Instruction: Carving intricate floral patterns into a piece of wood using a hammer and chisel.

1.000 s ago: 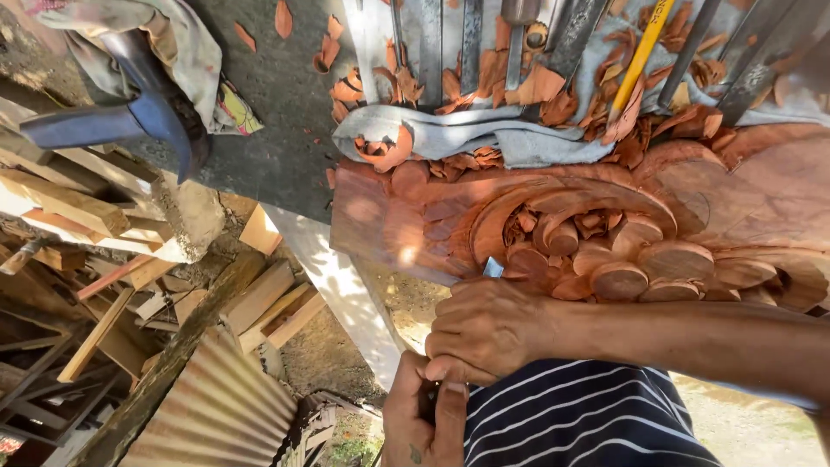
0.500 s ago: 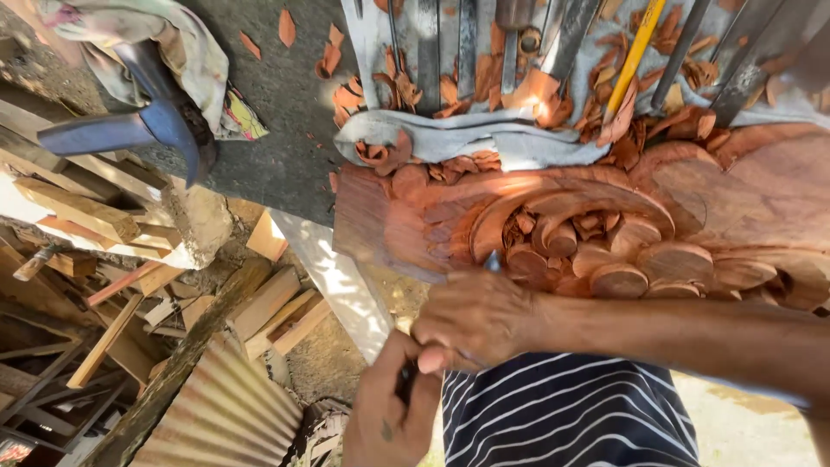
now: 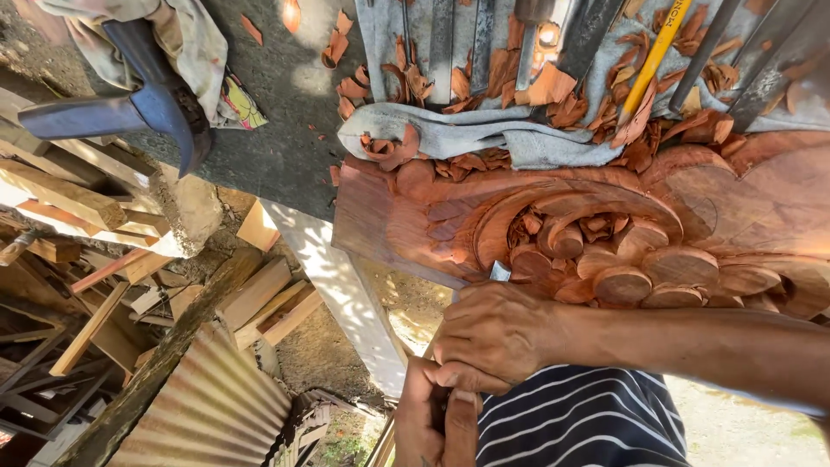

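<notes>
A reddish carved wood panel (image 3: pixel 406 225) with a raised flower and scroll relief lies on the workbench. A metal chisel blade (image 3: pixel 500 271) touches the carving's near edge. My right hand (image 3: pixel 493 333) is wrapped around the chisel just behind the blade, with its forearm reaching in from the right. Below it, my left hand (image 3: pixel 437 424) grips the chisel's handle end, which the fingers hide. My striped shirt (image 3: pixel 579 424) fills the bottom.
Several chisels (image 3: pixel 445 43) and a yellow-handled tool (image 3: pixel 653 56) lie on a grey cloth (image 3: pixel 484 138) among curled wood shavings (image 3: pixel 389 82). A dark hammer head (image 3: pixel 130 108) rests on a rag at the bench's left. Below are scrap timber (image 3: pixel 78 207) and corrugated sheet (image 3: pixel 207 406).
Both hands stay on the chisel at the panel's near edge. My left hand has shifted slightly on the handle and the view has moved a little.
</notes>
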